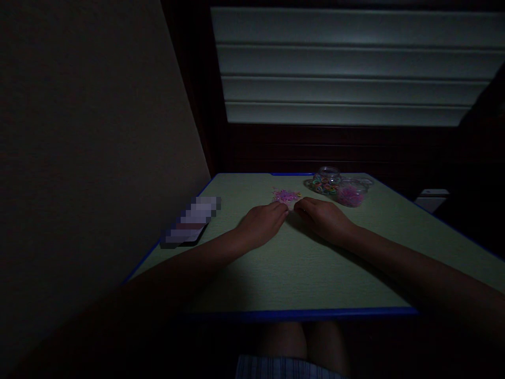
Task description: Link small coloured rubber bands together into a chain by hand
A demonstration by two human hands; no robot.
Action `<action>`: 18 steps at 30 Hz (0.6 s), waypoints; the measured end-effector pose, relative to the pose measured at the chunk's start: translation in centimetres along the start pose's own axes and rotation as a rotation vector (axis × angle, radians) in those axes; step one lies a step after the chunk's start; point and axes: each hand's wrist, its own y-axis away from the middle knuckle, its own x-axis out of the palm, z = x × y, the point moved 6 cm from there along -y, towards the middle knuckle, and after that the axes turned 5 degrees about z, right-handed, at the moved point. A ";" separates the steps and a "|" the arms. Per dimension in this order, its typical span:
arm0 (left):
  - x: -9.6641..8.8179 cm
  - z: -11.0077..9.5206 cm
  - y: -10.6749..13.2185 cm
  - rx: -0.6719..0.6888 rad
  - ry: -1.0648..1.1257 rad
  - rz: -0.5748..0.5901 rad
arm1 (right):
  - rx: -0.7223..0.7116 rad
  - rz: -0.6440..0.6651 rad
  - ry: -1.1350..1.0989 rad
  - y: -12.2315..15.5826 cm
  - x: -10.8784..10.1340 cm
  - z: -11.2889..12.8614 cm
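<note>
My left hand (261,223) and my right hand (321,216) rest on a pale green table (300,268), fingertips almost meeting. Both hands are curled, pinching at something small and pale between them that I cannot make out in the dim light. Just beyond the fingertips lies a small heap of pink and purple rubber bands (285,196).
A clear jar (327,180) of coloured bands and a clear lid or dish (351,193) with pink bands stand at the back right. A blurred flat object (191,221) lies at the table's left edge. A wall runs along the left, a window blind behind.
</note>
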 end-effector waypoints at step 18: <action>0.0 0.0 0.1 -0.003 -0.005 -0.002 | -0.005 0.013 -0.034 0.0 0.0 0.0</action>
